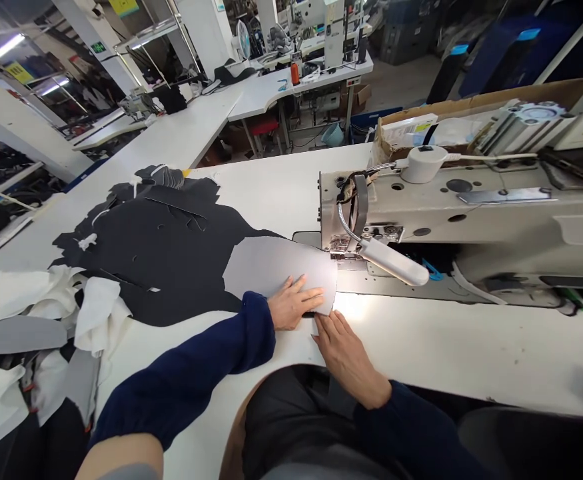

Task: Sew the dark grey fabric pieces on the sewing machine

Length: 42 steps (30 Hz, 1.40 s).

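Note:
A grey fabric piece (271, 267) lies on the white table in front of the sewing machine (451, 213), its right edge close to the needle area (340, 248). My left hand (291, 303) rests flat on the piece's near corner, fingers stretched out. Just to its right, my right hand (344, 350) lies on the table with its fingertips touching the piece's lower edge, fingers extended. The machine's lamp (391, 261) lights the table beside both hands.
A large black fabric spread (156, 247) covers the table to the left. White and grey cloth pieces (36, 313) are piled at the far left. A cardboard box (471, 117) stands behind the machine. More tables and sewing machines (321, 33) fill the background.

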Motion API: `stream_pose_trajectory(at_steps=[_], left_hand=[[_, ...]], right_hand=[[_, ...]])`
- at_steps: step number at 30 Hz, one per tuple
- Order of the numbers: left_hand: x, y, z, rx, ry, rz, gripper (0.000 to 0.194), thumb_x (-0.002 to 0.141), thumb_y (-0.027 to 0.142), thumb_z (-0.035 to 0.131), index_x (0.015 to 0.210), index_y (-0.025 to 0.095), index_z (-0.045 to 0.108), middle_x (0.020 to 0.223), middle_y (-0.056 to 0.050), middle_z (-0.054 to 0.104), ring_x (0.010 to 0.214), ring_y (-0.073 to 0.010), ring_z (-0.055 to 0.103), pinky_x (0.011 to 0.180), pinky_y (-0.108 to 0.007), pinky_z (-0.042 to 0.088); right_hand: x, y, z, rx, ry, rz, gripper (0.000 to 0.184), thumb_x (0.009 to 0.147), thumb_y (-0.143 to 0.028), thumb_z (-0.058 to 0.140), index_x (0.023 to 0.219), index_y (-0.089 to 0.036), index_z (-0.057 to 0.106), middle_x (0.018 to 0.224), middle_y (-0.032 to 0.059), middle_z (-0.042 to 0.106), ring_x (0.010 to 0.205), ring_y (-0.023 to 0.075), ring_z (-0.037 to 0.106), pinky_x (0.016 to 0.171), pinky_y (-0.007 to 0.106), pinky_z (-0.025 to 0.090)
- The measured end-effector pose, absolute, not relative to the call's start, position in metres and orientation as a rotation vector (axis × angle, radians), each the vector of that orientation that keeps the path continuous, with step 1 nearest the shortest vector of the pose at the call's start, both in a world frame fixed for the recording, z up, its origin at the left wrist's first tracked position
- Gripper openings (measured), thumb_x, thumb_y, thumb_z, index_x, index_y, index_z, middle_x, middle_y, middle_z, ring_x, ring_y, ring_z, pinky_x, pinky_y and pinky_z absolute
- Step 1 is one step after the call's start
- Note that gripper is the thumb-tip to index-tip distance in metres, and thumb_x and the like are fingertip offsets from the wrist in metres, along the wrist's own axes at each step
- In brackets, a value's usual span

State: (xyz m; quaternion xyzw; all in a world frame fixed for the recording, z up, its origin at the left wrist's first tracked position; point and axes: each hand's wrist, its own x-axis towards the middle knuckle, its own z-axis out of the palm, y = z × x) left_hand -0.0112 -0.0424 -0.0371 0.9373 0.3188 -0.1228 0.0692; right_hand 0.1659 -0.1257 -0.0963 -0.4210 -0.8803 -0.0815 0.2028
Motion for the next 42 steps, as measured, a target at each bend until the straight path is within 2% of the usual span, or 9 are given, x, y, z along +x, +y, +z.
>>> stream_pose_trajectory(at_steps=[3, 7, 13, 19, 27, 35, 42], left_hand=[[-0.008, -0.039, -0.04, 2.802, 1.006, -0.386, 0.069, 0.079, 0.007, 0.037, 0.144, 0.029, 0.029, 0.152, 0.0, 0.024, 0.139, -0.0342, 0.018, 0.104, -0.056, 0.03], [-0.006, -0.028, -0.044, 2.787, 1.045, -0.427, 0.069, 0.078, 0.006, 0.038, 0.143, 0.029, 0.031, 0.153, 0.002, 0.023, 0.139, -0.0349, 0.016, 0.104, -0.057, 0.029], [-0.003, -0.015, -0.042, 2.786, 1.061, -0.456, 0.068, 0.08, 0.002, 0.034, 0.143, 0.028, 0.032, 0.153, 0.001, 0.022, 0.139, -0.0345, 0.018, 0.105, -0.058, 0.029], [0.005, -0.011, -0.046, 2.792, 1.173, -0.382, 0.059, 0.087, 0.008, 0.033, 0.142, 0.027, 0.033, 0.152, -0.003, 0.024, 0.138, -0.0352, 0.019, 0.103, -0.06, 0.031], [0.019, -0.002, -0.036, 2.7, 1.281, -0.411, 0.054, 0.091, 0.013, 0.027, 0.143, 0.027, 0.033, 0.154, 0.001, 0.019, 0.137, -0.0371, 0.019, 0.104, -0.06, 0.029], [0.027, 0.014, -0.043, 2.675, 1.368, -0.34, 0.05, 0.095, 0.019, 0.021, 0.142, 0.027, 0.033, 0.154, 0.003, 0.018, 0.137, -0.0392, 0.017, 0.103, -0.063, 0.027], [0.038, 0.03, -0.042, 2.593, 1.471, -0.278, 0.047, 0.094, 0.022, 0.027, 0.141, 0.025, 0.035, 0.151, -0.004, 0.027, 0.136, -0.0393, 0.018, 0.102, -0.065, 0.025]], right_hand=[[0.162, -0.122, -0.094, -1.218, -2.477, -0.175, 0.034, 0.093, -0.016, 0.04, 0.117, 0.001, 0.056, 0.11, 0.0218, 0.059, 0.108, 0.0303, 0.054, 0.101, 0.049, 0.04], [0.151, -0.12, -0.095, -1.181, -2.482, -0.175, 0.035, 0.093, -0.019, 0.041, 0.119, 0.0, 0.055, 0.124, 0.0237, 0.053, 0.117, 0.0319, 0.049, 0.1, 0.048, 0.041], [0.149, -0.11, -0.099, -1.199, -2.449, -0.226, 0.037, 0.094, -0.021, 0.04, 0.119, 0.003, 0.055, 0.126, 0.0245, 0.052, 0.118, 0.033, 0.048, 0.101, 0.048, 0.04], [0.149, -0.096, -0.102, -1.23, -2.439, -0.206, 0.04, 0.096, -0.024, 0.036, 0.124, 0.001, 0.053, 0.127, 0.0242, 0.052, 0.12, 0.0321, 0.047, 0.101, 0.048, 0.039], [0.149, -0.075, -0.105, -1.264, -2.442, -0.143, 0.042, 0.096, -0.024, 0.036, 0.122, 0.004, 0.053, 0.124, 0.027, 0.053, 0.119, 0.0342, 0.048, 0.102, 0.049, 0.036], [0.154, -0.053, -0.1, -1.287, -2.457, -0.246, 0.041, 0.095, -0.021, 0.032, 0.118, 0.003, 0.057, 0.119, 0.0242, 0.057, 0.115, 0.0325, 0.05, 0.101, 0.047, 0.038], [0.16, -0.032, -0.106, -1.275, -2.4, -0.205, 0.04, 0.094, -0.018, 0.032, 0.117, 0.004, 0.057, 0.122, 0.0252, 0.055, 0.12, 0.033, 0.047, 0.102, 0.048, 0.037]])
